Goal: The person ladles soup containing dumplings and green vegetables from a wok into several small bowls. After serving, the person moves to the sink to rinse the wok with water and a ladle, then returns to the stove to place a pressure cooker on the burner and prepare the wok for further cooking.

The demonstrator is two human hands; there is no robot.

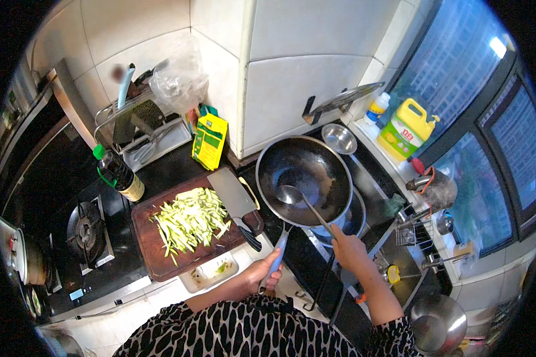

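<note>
A dark wok tilts over the counter in front of me, its inside bare apart from a dull sheen. My left hand grips its blue-grey handle. My right hand holds a metal ladle, whose bowl rests inside the wok. To the left, a heap of green-and-white vegetable strips covers much of a brown wooden cutting board. A cleaver with a black handle lies across the board's right side. Under the wok, a second blue-toned pan is partly hidden.
A soy-sauce-type bottle and a gas burner are left of the board. Behind stand a yellow packet and a knife rack. At right are a metal bowl, a yellow detergent jug and a sink.
</note>
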